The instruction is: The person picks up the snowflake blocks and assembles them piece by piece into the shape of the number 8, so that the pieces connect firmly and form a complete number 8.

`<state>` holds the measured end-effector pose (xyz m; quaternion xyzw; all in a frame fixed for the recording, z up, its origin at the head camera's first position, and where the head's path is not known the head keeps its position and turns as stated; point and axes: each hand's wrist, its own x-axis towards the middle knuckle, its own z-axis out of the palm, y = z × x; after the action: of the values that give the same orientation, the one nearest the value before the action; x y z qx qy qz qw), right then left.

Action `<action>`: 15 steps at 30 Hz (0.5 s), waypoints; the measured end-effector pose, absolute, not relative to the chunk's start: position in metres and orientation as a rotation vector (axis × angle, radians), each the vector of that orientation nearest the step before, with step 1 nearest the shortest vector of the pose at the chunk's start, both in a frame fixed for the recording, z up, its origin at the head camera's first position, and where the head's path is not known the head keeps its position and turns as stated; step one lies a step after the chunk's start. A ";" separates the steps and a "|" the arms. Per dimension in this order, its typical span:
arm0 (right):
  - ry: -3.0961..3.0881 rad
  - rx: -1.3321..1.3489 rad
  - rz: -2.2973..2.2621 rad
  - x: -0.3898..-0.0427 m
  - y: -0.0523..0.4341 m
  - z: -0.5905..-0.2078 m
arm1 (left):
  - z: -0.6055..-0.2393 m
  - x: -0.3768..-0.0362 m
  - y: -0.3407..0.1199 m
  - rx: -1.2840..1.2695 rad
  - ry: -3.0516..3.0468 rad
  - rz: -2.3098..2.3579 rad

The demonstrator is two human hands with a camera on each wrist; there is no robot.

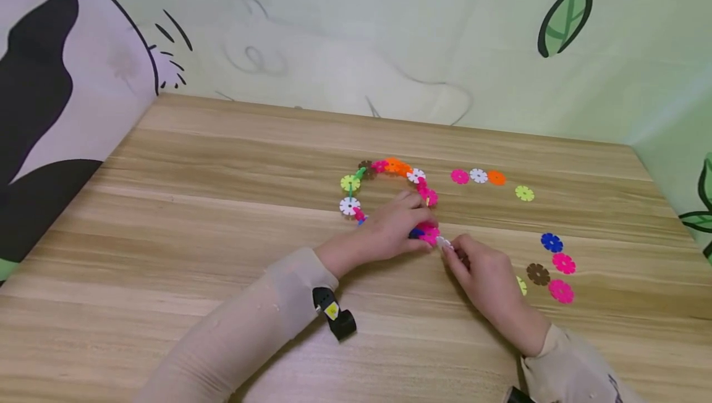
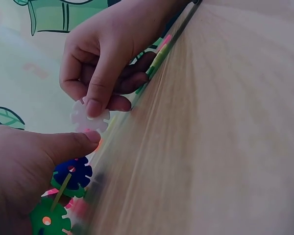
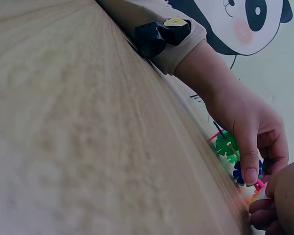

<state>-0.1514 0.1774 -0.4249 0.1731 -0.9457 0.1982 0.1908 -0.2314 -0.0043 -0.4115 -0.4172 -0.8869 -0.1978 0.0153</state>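
A chain of interlocking notched plastic discs (image 1: 350, 183) curves in a ring on the wooden table, in pink, orange, white, yellow, brown and other colours. At its near right part my left hand (image 1: 384, 230) grips a pink disc (image 1: 429, 234), with thumb and fingers on it. Just right of that, thumb and forefinger of my right hand (image 1: 489, 276) pinch a white disc (image 1: 444, 242), whose edge meets the pink one. In the left wrist view the white disc (image 2: 83, 120) stands above the left thumb; a blue disc (image 2: 74, 172) and a green disc (image 2: 48, 220) show below it.
Loose discs lie on the table's right: a pink disc (image 1: 460, 177), a white one, an orange one (image 1: 497, 178) and a yellow one (image 1: 525, 193) farther back. Nearer are blue (image 1: 552, 242), brown (image 1: 538, 274) and pink discs. A painted wall (image 1: 356, 38) borders the table.
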 end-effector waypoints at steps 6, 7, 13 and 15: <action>-2.643 0.498 0.545 -0.152 0.172 -0.426 | -0.411 -0.232 -0.004 -1.317 -2.768 -0.623; -2.640 0.502 0.542 -0.152 0.171 -0.426 | -0.410 -0.232 -0.004 -1.317 -2.773 -0.623; -2.666 0.492 0.525 -0.154 0.170 -0.428 | -0.408 -0.229 -0.003 -1.315 -2.773 -0.596; -2.681 0.487 0.514 -0.155 0.171 -0.429 | -0.408 -0.228 -0.002 -1.311 -2.773 -0.592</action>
<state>-0.1550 0.1712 -0.4291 0.1728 -0.9505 0.1823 0.1831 -0.2284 -0.0023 -0.4082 -0.4197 -0.8876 -0.1896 0.0089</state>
